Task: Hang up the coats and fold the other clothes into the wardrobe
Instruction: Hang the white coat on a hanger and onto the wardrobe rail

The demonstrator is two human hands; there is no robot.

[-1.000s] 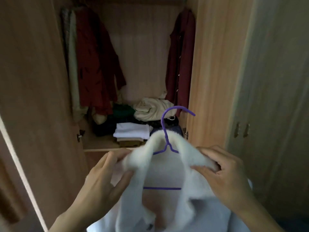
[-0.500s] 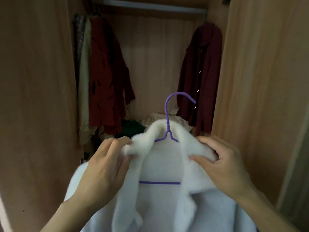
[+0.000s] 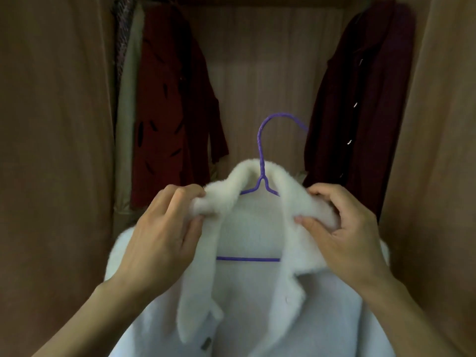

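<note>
You've got the white fleecy coat (image 3: 247, 305) up in front of you, square in the wardrobe (image 3: 51, 150) opening, and it sits on a purple wire hanger (image 3: 262, 173) — the hook rises clear above the collar, the lower bar shows across the open neck. Your left hand (image 3: 159, 235) pinches the collar's left fold, fingers curled over the top and thumb underneath, clamped on the fleece. Your right hand (image 3: 345, 228) does the same on the collar's right fold, thumb pressing in from below, fingers wrapped over the edge. The two hands sit either side of the hanger's neck, well apart, with the hook between and above them. The lapels hang open below your hands and a small dark tag shows on the left front edge.

Beyond the coat — a red coat (image 3: 170, 112) with dark slash marks hangs behind and to the left of the hook. Left again of that, a pale beige garment (image 3: 127, 119) and a sliver of patterned fabric (image 3: 119, 42) press against the wardrobe's side. To the right of the hook hangs a dark maroon coat (image 3: 360, 99), metal fastenings glinting down its front; the hook tip sits just beside its edge. The pale wardrobe back panel (image 3: 262, 73) shows between the two red garments.
</note>
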